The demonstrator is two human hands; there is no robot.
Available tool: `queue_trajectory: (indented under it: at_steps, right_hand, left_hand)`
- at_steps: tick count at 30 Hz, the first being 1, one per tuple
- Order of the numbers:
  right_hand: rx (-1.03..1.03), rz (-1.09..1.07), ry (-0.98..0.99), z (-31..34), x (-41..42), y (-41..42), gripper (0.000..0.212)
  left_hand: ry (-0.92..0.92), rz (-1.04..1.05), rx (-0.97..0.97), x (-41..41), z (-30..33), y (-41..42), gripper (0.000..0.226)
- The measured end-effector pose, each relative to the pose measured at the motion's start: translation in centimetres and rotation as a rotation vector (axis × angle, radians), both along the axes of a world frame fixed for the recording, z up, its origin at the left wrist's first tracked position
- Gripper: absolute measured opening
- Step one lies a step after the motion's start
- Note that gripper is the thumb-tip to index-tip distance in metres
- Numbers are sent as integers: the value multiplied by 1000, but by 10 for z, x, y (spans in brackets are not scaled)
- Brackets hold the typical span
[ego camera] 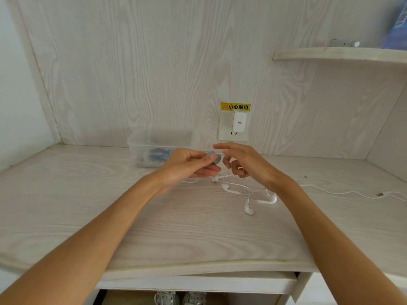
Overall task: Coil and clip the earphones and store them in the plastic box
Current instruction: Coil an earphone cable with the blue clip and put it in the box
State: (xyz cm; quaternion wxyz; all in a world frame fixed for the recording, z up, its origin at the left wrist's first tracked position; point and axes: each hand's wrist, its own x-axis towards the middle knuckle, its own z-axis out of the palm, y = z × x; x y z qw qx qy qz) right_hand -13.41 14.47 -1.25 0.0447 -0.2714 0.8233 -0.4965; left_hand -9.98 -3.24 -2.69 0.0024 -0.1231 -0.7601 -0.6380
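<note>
At the left rear of the bench [88, 194], the plastic box [158, 148] is seen to contain coiled cable and blue items already, so part of the storing appears done. A small blue-grey clip [214, 158] is pinched between thumb and fingers of the left hand [191, 165]. The right hand [246, 161] is held just beside it, fingers loosely spread, lower ones curled – whether cable is gripped cannot be told. The white earphones [248, 194] lie uncoiled on the bench below the hands. Coiling, clipping and boxing of this set are judged outstanding.
</note>
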Motion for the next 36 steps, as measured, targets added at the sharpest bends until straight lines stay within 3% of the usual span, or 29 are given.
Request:
queue_trajectory:
  at_steps: [5,10,18,22,28,30,33,36]
  right_hand:
    - [-98,-14,-21,0,-3,5,14]
    - [-162,58,14,1,-3,5,28]
    - [-64,96,67,-1,1,4,25]
    - [-77,158,-37,1,1,7,26]
    - [-218,243,-371,10,-3,20,24]
    - [-171,222,-311,9,-3,21,23]
    - [-16,247,-121,6,-1,18,39]
    - [84,212,-3,3,-1,17,38]
  left_hand:
    - [-34,-48,-14,2,2,0,28]
    - [-68,-139,-48,3,1,1,30]
    - [-65,-164,-80,5,2,3,21]
    - [-83,-241,-112,7,4,-1,27]
    - [-120,-207,-42,6,8,-7,28]
    - [-124,-200,-57,6,8,-7,27]
    - [-149,-200,-78,7,9,-6,24]
    - [-178,-202,-98,6,8,-6,21]
